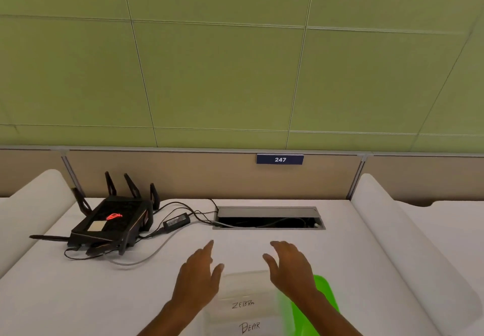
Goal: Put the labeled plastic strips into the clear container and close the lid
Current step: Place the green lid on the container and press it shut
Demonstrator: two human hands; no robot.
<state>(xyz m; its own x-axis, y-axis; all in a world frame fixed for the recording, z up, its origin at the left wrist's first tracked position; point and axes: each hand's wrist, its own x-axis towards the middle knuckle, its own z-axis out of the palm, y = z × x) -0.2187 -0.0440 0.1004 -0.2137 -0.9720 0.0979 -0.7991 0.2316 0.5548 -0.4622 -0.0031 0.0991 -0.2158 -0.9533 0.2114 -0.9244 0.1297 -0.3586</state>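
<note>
- Your left hand (199,273) and right hand (290,267) hover over the tabletop (340,257), fingers spread, nothing held in either.
- Strips: two lie low in view between your forearms. One reads "ZEBRA" (242,304); the other, "BEAR" (250,327), lies nearer you at the frame's bottom edge. Both rest flat on the tabletop.
- Container (246,282): a faint clear shape sits between your hands, just beyond the ZEBRA strip. Too pale to tell whether it is open or whether anything is inside.
- Green piece (322,291) under your right forearm, blurred. Possibly the lid; cannot confirm.
- Progress, as a judgement: early. The visible strips are outside the container, so loading and closing both remain.
- Tabletop: white, smooth, with curved white dividers left and right.
- Black router (115,223) with antennas sits far left, red light showing, cables running to a power brick (176,222).
- An open cable hatch (268,218) lies beyond your hands.
- Room: tan partition with a "247" tag (280,159); green panelled wall above.
</note>
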